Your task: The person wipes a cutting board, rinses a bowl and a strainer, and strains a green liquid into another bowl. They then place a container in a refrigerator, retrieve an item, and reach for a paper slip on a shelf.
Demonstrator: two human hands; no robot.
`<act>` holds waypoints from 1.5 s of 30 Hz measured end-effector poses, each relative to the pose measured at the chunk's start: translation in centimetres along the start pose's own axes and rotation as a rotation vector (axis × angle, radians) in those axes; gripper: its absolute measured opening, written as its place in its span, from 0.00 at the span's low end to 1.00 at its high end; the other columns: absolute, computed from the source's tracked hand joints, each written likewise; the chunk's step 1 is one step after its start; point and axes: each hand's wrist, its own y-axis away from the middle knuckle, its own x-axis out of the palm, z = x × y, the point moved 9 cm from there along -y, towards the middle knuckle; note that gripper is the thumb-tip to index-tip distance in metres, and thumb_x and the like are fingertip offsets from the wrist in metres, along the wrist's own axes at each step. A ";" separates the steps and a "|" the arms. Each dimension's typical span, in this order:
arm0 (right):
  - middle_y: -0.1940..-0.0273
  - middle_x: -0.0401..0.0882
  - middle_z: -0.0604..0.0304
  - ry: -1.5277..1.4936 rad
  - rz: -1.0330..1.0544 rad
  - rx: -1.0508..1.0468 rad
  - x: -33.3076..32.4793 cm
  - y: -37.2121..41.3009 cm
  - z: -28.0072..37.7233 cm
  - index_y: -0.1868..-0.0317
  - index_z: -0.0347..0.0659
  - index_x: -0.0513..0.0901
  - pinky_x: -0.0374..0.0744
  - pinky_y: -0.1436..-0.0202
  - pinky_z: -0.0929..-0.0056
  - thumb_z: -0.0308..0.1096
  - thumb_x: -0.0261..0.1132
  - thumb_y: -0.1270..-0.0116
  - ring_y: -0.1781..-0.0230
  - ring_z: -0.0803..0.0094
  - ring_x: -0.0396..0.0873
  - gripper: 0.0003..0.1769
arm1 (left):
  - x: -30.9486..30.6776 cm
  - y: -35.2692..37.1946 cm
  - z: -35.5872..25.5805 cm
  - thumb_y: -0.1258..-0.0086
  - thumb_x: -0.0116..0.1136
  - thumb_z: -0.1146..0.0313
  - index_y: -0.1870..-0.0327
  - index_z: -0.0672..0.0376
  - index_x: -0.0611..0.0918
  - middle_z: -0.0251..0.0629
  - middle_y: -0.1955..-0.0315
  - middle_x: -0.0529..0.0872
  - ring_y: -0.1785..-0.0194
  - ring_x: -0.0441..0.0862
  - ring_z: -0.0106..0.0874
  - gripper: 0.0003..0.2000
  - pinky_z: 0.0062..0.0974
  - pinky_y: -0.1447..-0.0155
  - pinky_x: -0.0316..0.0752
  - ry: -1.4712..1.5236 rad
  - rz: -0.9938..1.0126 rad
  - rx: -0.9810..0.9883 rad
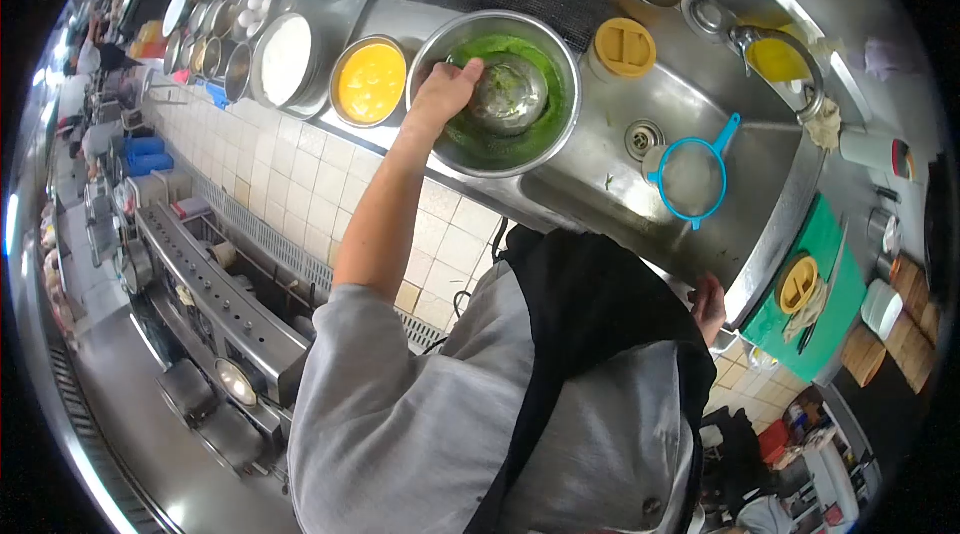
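My left hand point(449, 92) grips the rim of a small round metal bowl point(512, 99), its fingers closed with the thumb on top. That bowl is inside a large steel bowl point(570, 119) whose inner wall is coated with green. Just left of the large bowl stands a bowl of yellow liquid point(371, 82). My right hand point(708, 309) is low beside the front edge of the sink, near my body. Its fingers look curled, and whether they hold anything is hidden.
The sink point(615, 204) holds a blue-rimmed strainer point(692, 179). A yellow-lidded container point(625, 47) stands behind it. A green cutting board point(835, 279) lies at right, with a yellow lid point(798, 284). Bowls of white powder point(287, 59) and eggs point(254, 14) are at left.
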 end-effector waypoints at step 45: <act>0.51 0.87 0.51 0.027 0.006 0.015 1.3 0.6 1.8 0.39 0.34 0.80 0.81 0.49 0.71 0.32 0.57 0.21 0.53 0.69 0.85 0.16 | 1.0 -0.8 -1.7 0.27 0.22 0.27 0.43 0.72 0.82 0.71 0.43 0.79 0.31 0.72 0.59 0.50 0.46 0.24 0.62 -0.541 0.112 0.053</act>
